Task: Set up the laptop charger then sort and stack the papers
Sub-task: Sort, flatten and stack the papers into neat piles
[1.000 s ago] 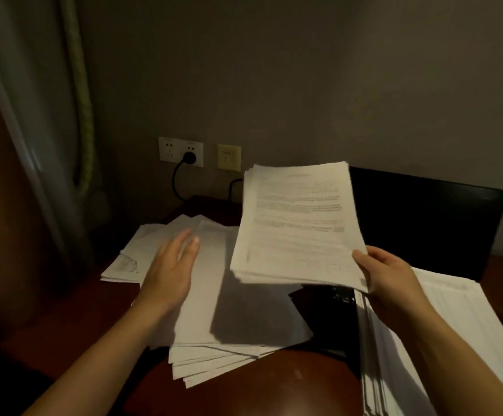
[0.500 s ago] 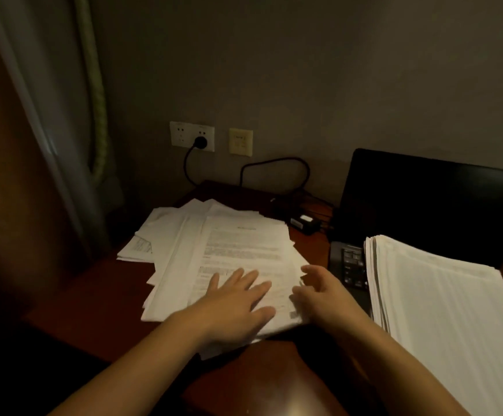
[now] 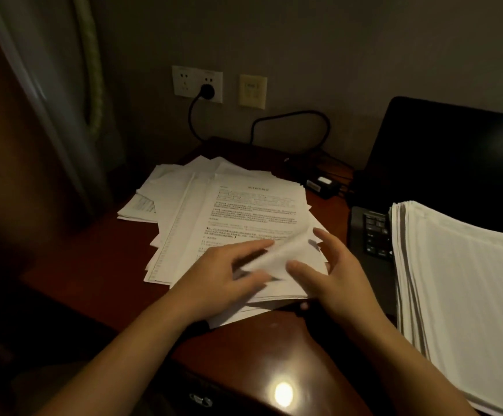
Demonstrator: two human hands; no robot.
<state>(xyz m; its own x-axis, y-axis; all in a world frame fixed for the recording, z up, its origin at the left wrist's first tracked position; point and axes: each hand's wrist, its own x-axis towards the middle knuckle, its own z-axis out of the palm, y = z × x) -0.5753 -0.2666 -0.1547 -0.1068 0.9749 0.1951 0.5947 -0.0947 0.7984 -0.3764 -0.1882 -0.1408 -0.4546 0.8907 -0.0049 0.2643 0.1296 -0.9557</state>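
Head view: a dim wooden desk [image 3: 94,259] seen from above. A loose, fanned pile of papers [image 3: 244,205] lies toward its far left corner. The left hand [image 3: 226,274] rests on the pile's near end with its fingers stretched out. The right hand [image 3: 334,271] is spread wide just beside it, thumb touching a curled-up corner of the top sheet [image 3: 286,250]. Whether the left fingers pinch that corner cannot be told. At the desk's right edge a squared stack [image 3: 469,280] lies on an open laptop [image 3: 454,163]. The charger brick [image 3: 319,184] sits by the back edge, and its plug [image 3: 206,91] is in the wall socket [image 3: 184,82].

The charger looks set up, so sorting is probably the step in hand. To do it well, weigh the pile down with one hand, peel only one sheet free, and square its edges before adding it to the stack.
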